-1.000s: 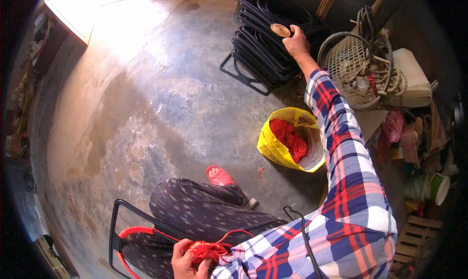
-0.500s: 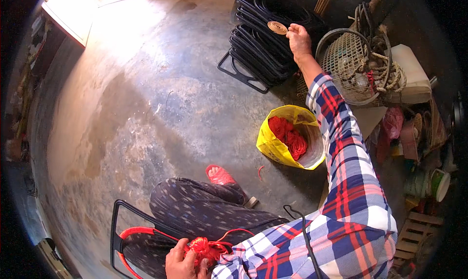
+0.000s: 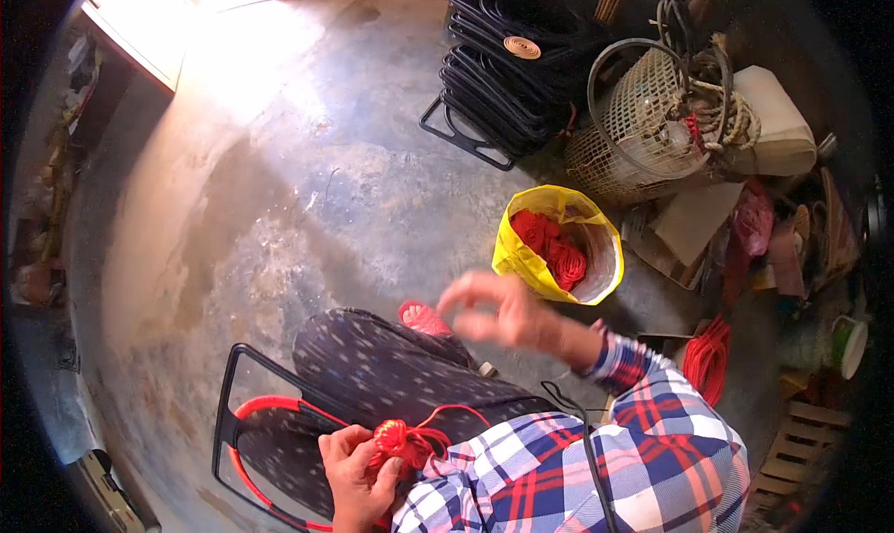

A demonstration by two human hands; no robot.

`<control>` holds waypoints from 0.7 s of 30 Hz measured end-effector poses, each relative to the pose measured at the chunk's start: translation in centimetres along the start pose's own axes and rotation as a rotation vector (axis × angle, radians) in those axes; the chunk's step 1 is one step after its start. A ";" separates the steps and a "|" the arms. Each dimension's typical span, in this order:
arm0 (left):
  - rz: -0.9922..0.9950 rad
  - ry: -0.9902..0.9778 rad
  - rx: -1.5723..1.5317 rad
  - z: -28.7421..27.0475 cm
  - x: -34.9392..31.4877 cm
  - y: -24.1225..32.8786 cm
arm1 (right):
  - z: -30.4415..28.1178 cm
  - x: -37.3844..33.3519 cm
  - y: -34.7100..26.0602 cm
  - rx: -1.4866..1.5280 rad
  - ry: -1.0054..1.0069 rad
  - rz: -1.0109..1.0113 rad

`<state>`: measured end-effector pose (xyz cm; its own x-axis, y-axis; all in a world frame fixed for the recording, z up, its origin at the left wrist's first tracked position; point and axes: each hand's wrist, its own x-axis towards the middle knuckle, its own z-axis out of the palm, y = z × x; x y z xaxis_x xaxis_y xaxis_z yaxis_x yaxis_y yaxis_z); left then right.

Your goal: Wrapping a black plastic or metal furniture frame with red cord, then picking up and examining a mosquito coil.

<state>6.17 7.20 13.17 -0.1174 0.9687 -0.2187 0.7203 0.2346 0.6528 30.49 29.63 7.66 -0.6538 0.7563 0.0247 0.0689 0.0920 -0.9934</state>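
Concrete floor [image 3: 279, 188]; left hand [image 3: 358, 468] clutching red cord bundle [image 3: 396, 440], blurred right hand [image 3: 494, 314] loosely spread.

Shirt: red, blue and white plaid long-sleeved shirt [image 3: 596, 468].
Trousers: dark speckled trousers [image 3: 391, 375], left of the shirt.
Footwear: red slipper [image 3: 424, 319].

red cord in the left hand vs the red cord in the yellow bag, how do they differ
The red cord in the left hand is a small tight bundle gripped by the left hand, with strands trailing out. The red cord in the yellow bag is a bigger loose heap, untouched, sitting in the yellow bag. Both are bright red.
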 end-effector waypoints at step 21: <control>0.208 0.355 -1.270 4.1 -4.6 -4.6 | 14.3 -3.9 -5.2 0.652 -0.104 0.073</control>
<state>6.21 1.34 8.18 -0.3936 0.9184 0.0396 -0.3627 -0.1947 0.9113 21.93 16.94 11.16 -0.7362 0.6763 -0.0234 -0.3330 -0.3921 -0.8575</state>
